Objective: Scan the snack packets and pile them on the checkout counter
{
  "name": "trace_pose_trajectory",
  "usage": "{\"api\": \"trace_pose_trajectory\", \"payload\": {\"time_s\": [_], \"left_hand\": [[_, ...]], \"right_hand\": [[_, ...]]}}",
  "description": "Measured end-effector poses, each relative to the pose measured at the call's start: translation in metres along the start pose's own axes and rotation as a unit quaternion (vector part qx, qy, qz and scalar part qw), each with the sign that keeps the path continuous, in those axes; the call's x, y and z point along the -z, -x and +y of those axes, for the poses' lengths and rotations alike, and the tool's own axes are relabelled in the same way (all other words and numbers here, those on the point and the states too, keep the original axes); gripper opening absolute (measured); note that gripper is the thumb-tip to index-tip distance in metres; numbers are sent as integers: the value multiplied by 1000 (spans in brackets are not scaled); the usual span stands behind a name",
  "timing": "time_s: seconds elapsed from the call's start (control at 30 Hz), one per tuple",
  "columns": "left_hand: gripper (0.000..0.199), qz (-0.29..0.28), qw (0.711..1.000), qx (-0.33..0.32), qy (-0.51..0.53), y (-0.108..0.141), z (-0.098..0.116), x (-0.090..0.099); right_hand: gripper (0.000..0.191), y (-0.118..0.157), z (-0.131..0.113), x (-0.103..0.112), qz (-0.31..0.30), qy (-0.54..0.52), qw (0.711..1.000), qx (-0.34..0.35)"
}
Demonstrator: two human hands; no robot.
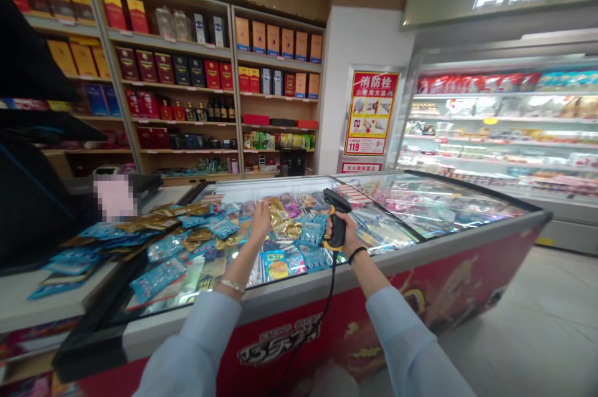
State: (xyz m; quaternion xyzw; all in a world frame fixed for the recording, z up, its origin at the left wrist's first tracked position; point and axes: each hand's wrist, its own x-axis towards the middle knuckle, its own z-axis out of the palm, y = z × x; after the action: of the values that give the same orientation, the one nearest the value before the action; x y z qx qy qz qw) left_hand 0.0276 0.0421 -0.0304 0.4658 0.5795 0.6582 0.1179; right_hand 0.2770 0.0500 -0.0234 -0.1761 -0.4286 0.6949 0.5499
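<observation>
My right hand (339,230) grips a black and yellow handheld barcode scanner (337,216), its nose tilted up and away from me. A black coiled cable (327,316) hangs from the scanner down the front of the chest freezer (397,266). My left hand (260,220) reaches down among foil snack packets on the freezer's glass lid. It is closest to a gold packet (280,215) and a blue packet (223,227). Whether its fingers hold anything is hidden. Another blue packet (312,230) lies just left of the scanner.
Blue and gold packets also cover a white counter (60,306) at the left, beside a pixelated pink patch (114,197). Wooden shelves (163,73) of boxed liquor stand behind. A lit display fridge (495,135) stands at the right, beyond a red fire-hydrant poster (371,111).
</observation>
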Motion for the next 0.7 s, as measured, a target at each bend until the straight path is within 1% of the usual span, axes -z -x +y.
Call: {"api": "trace_pose_trajectory", "payload": {"time_s": [0.1, 0.17, 0.23, 0.3, 0.4, 0.5, 0.6, 0.7], "left_hand": [[33, -66, 998, -15, 10, 16, 17, -38], [33, -106, 994, -27, 16, 27, 25, -59], [35, -148, 988, -40, 19, 36, 28, -76], [39, -184, 982, -54, -5, 43, 27, -87], [41, -207, 966, -89, -126, 50, 18, -95], [41, -197, 940, -114, -253, 53, 7, -94], [51, -207, 927, -87, -301, 54, 1, -91], [58, -237, 916, -61, -317, 56, -2, -91]], "right_hand": [[21, 3, -12, 30, 18, -7, 1000, 7], [21, 5, -14, 47, 36, -22, 999, 24], [23, 7, -14, 59, 52, -32, 998, 35], [24, 9, -12, 68, 63, -36, 997, 39], [26, 9, -11, 76, 85, -43, 994, 52], [25, 7, -11, 81, 126, -53, 988, 65], [23, 7, -11, 83, 156, -61, 983, 81], [21, 8, -11, 84, 157, -61, 983, 78]]}}
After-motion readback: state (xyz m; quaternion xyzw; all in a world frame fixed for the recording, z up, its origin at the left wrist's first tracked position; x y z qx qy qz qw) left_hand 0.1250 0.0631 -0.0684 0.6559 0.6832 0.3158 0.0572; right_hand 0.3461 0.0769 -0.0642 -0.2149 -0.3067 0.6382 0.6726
